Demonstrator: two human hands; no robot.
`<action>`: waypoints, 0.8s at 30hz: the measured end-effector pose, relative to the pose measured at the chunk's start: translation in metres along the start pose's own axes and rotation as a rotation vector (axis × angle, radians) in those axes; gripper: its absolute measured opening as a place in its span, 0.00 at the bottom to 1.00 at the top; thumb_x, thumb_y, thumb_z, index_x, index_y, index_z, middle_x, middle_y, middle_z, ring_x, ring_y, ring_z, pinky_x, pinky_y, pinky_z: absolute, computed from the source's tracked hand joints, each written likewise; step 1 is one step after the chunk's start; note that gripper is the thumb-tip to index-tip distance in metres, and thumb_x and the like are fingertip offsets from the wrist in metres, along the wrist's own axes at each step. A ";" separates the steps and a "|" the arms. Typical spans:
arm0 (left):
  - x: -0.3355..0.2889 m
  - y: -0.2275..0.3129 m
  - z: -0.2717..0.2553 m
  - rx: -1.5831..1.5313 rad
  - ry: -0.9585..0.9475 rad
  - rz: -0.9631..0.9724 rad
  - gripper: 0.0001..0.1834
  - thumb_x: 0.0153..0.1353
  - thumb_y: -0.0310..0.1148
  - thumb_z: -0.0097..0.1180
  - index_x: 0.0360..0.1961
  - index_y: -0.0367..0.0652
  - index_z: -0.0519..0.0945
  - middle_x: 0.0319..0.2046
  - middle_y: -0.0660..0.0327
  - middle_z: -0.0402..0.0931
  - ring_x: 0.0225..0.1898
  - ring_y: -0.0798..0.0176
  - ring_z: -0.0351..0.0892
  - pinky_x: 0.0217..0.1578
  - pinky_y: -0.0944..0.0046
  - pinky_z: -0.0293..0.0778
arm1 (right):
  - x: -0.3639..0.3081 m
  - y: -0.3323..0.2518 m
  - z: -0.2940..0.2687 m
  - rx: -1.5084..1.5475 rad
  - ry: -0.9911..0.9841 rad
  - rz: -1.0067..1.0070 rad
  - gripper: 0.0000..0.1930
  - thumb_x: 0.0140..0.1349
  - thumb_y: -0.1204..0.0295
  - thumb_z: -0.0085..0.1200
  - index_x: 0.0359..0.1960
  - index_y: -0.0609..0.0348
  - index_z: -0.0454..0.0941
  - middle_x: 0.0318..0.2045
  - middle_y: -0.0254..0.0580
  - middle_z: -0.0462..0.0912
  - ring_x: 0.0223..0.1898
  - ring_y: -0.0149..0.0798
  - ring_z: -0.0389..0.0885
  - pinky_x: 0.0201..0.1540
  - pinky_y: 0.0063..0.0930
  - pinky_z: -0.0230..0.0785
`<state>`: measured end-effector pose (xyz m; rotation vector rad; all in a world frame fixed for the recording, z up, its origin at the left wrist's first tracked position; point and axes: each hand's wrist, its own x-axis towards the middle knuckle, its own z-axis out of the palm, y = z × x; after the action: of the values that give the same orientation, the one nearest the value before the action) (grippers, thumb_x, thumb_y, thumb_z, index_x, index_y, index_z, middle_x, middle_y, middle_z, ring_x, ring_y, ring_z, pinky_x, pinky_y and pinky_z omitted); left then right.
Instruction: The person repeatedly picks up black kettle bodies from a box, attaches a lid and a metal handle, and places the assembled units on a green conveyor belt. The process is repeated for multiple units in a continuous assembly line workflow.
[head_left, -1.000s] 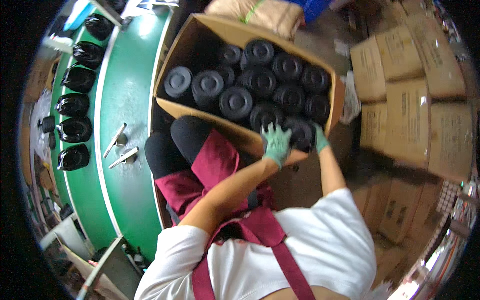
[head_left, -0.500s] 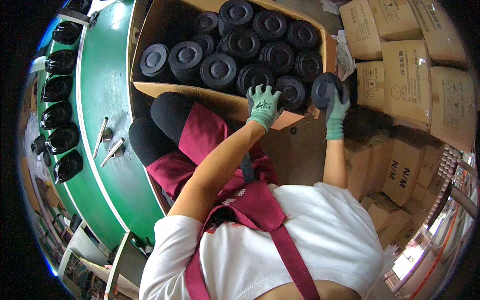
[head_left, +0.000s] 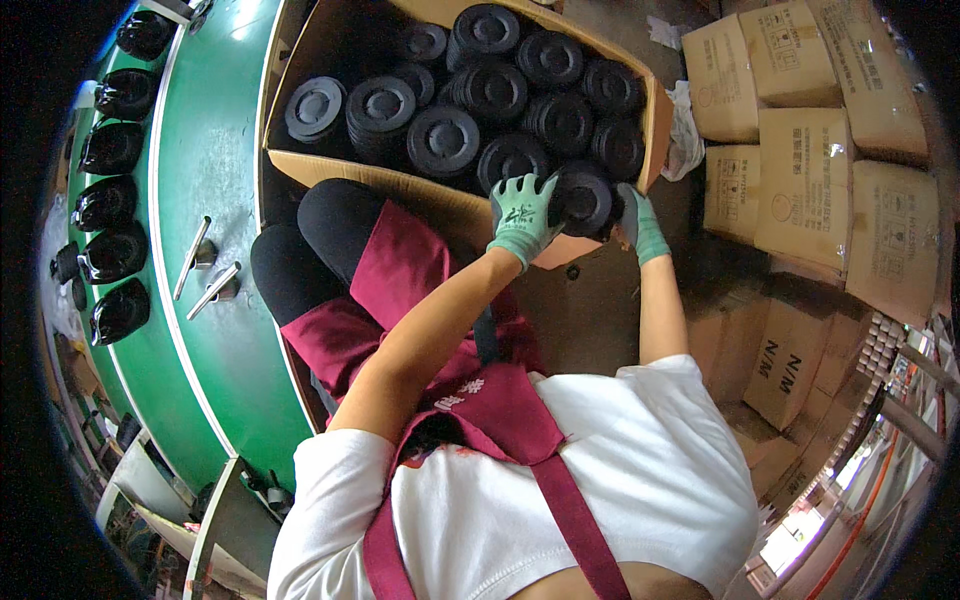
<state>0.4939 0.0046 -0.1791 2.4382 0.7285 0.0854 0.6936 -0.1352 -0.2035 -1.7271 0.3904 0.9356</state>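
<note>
Stacks of round black discs (head_left: pixel 443 141) with raised centres fill an open cardboard carton (head_left: pixel 350 172) in front of me. My left hand (head_left: pixel 523 215), in a green-and-grey work glove, lies at the carton's near side with its fingers spread toward one stack. Its thumb side is against the left edge of a black disc (head_left: pixel 583 198) at the carton's near right corner. At that disc's right edge is my gloved right hand (head_left: pixel 642 222), closed on the rim; some of its fingers are hidden.
On the left runs a green bench (head_left: pixel 215 330) with two metal tube pieces (head_left: pixel 193 258) and a row of glossy black housings (head_left: pixel 112 255). Closed cardboard boxes (head_left: pixel 800 180) are stacked at the right. Crumpled white plastic (head_left: pixel 685 135) hangs beside the carton.
My right hand has carried its black disc left, from outside the carton onto the near right corner stack. The left hand has stayed nearly in place.
</note>
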 end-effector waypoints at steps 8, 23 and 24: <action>0.001 0.012 -0.003 -0.022 -0.024 -0.060 0.42 0.50 0.55 0.67 0.65 0.50 0.69 0.56 0.53 0.68 0.59 0.45 0.64 0.63 0.42 0.52 | 0.088 0.051 -0.016 0.246 -0.292 -0.018 0.23 0.75 0.61 0.38 0.65 0.63 0.68 0.64 0.48 0.71 0.62 0.48 0.70 0.67 0.41 0.62; 0.001 0.020 -0.009 -0.042 -0.041 -0.173 0.46 0.47 0.56 0.67 0.65 0.46 0.68 0.57 0.53 0.65 0.60 0.46 0.61 0.63 0.38 0.50 | 0.079 0.054 0.018 0.059 -0.336 0.011 0.23 0.75 0.61 0.38 0.63 0.63 0.69 0.62 0.46 0.73 0.62 0.46 0.71 0.66 0.40 0.63; 0.001 0.018 -0.003 -0.046 -0.022 -0.158 0.46 0.47 0.56 0.67 0.65 0.47 0.68 0.58 0.54 0.65 0.60 0.46 0.60 0.63 0.36 0.49 | 0.077 0.054 0.018 0.053 -0.336 0.010 0.23 0.75 0.61 0.38 0.63 0.63 0.69 0.62 0.46 0.73 0.61 0.45 0.71 0.66 0.40 0.63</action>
<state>0.5022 -0.0055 -0.1668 2.3253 0.8962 0.0134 0.7001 -0.1239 -0.2983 -1.4865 0.2002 1.1881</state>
